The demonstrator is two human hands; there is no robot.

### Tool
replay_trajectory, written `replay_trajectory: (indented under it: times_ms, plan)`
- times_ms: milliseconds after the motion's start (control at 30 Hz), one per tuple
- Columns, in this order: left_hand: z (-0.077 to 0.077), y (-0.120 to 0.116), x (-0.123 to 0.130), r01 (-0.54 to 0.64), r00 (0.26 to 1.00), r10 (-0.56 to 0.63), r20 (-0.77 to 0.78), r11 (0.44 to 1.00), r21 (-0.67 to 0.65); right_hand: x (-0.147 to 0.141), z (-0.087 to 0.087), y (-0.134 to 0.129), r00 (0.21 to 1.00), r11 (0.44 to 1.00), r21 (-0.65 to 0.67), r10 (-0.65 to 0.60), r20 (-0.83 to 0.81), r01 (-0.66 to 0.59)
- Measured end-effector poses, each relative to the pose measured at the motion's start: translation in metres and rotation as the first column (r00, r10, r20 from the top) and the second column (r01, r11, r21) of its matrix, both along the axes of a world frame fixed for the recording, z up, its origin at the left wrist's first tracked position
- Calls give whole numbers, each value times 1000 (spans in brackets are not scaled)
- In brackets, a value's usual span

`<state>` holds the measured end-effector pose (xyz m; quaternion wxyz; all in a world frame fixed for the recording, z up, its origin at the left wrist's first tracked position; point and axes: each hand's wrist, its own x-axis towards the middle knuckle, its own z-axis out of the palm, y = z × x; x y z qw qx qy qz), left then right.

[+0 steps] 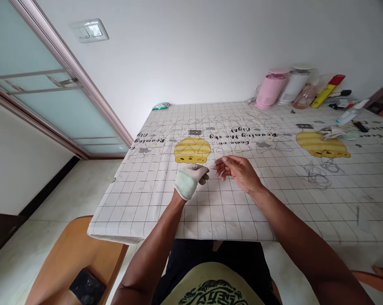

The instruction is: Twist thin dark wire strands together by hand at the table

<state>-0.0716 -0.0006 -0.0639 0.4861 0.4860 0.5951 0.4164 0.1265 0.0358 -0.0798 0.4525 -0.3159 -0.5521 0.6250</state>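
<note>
My left hand [193, 178], in a pale green and grey glove, is closed with the fingertips pinched over the checked tablecloth [210, 212]. A thin wire [211, 167] shows faintly at its fingertips, toward the right hand. Just to the right, my bare right hand [239, 170] has its fingers curved and apart, with no object clearly visible in them. A wavy length of thin wire [223, 120] lies across the far part of the cloth. Over on the right sits a tangled bundle of thin wire [317, 176].
Along the wall stand a pink cylinder [270, 90], a white cylinder [293, 87] and a yellow can with a red cap [327, 92]. A crumpled glove [344, 132] lies at the right. A wooden chair [79, 250] holding a black object [88, 286] is at the lower left.
</note>
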Motion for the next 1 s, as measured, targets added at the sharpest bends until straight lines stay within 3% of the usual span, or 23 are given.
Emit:
replay_trajectory:
  times_ms: [133, 300, 567, 800, 1000]
  plan:
    - [-2, 0, -1, 15, 999, -15, 31, 1000, -13, -2, -3, -1, 998, 999, 27, 42, 51, -43]
    - [-5, 5, -4, 134, 985, -123, 120, 987, -84, -5, -9, -2, 992, 990, 96, 96, 87, -104]
    - [-11, 9, -10, 254, 915, -186, 357, 955, -154, -3, -5, -5, 986, 972, 183, 129, 105, -146]
    - [-16, 9, -10, 291, 913, -214, 346, 938, -189, -2, -10, -3, 983, 954, 252, 133, 124, -161]
    - [-10, 5, -10, 222, 948, -173, 267, 960, -168, -3, -11, -4, 989, 968, 205, 137, 62, -147]
